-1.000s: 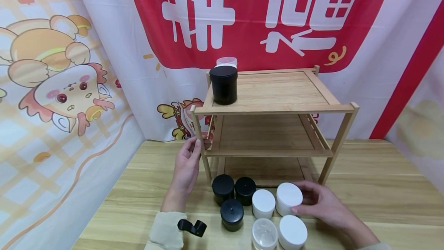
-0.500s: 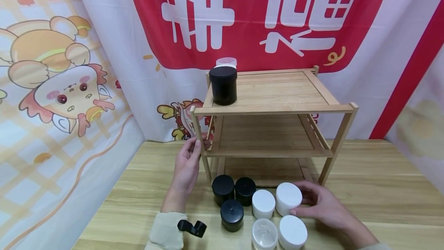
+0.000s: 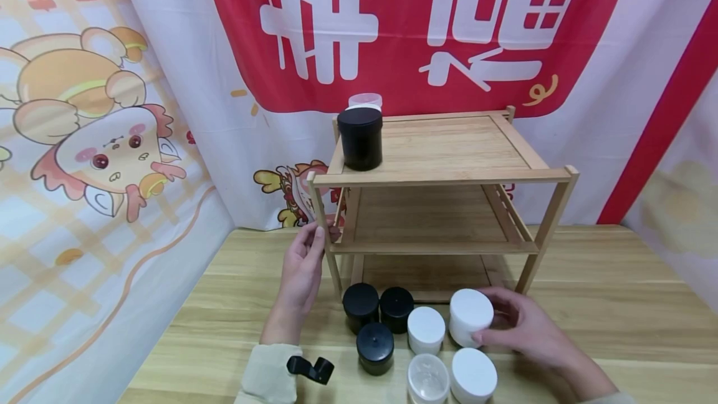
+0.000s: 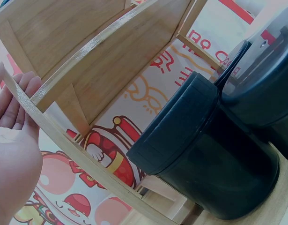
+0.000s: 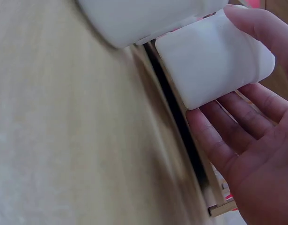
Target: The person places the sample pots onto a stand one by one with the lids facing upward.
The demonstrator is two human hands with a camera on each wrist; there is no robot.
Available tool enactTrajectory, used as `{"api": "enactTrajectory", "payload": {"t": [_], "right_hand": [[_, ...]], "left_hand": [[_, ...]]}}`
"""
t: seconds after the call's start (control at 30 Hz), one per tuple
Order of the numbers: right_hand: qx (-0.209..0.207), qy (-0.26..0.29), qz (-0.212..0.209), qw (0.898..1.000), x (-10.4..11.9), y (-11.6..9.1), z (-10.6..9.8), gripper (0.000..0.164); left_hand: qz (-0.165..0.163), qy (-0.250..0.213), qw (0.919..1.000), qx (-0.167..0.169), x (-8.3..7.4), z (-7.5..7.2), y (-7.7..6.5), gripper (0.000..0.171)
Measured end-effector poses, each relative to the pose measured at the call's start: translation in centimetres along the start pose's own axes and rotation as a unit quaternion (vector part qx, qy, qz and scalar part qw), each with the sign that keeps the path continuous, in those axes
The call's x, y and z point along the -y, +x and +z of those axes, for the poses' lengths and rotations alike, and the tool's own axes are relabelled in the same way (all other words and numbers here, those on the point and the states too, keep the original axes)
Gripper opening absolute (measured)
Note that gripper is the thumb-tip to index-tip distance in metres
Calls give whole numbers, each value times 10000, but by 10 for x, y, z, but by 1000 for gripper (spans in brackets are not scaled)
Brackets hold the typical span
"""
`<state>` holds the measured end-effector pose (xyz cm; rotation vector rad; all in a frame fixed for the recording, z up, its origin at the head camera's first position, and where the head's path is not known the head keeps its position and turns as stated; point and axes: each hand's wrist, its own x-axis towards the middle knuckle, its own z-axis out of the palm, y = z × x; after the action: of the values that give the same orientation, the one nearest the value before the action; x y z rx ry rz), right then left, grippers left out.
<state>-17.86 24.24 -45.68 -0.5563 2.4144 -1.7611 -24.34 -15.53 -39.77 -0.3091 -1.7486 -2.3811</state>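
My right hand [image 3: 527, 332] grips a white lidded jar [image 3: 469, 317], thumb on the near side and fingers on the far side. The right wrist view has this jar [image 5: 204, 61] tilted and lifted off the wooden table. At the left front post of a three-tier wooden shelf [image 3: 449, 176], my left hand [image 3: 301, 267] pinches the post between thumb and fingers. Two more white jars, one [image 3: 426, 329] beside the held one and another [image 3: 473, 374] nearer, stand on the table. Left of them are three black jars [image 3: 375, 348]. A clear jar [image 3: 428, 378] stands in front.
On the shelf's top tier, at its left, stands a black jar [image 3: 361, 142], with a clear-topped white container [image 3: 364, 101] partly hidden behind it. Printed cloth [image 3: 185, 111] hangs behind and to the left. A black strap [image 3: 311, 368] is at my left cuff.
My right hand has raised the white jar slightly from the table and shifted it a little to the right and away from me. My left hand stays at the post.
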Motion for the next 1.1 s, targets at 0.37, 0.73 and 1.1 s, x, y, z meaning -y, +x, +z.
{"api": "enactTrajectory", "payload": {"t": [0.37, 0.73, 1.1], "right_hand": [[-508, -543, -189, 9971, 22, -4, -8, 63], [-698, -837, -438, 9931, 39, -9, -16, 59], [-921, -800, -794, 9894, 46, -13, -21, 56]], "left_hand": [[-20, 24, 10000, 14, 0, -1, 0, 27], [-35, 70, 10000, 36, 0, -1, -1, 34], [-31, 113, 9999, 30, 0, -1, -1, 30]]}}
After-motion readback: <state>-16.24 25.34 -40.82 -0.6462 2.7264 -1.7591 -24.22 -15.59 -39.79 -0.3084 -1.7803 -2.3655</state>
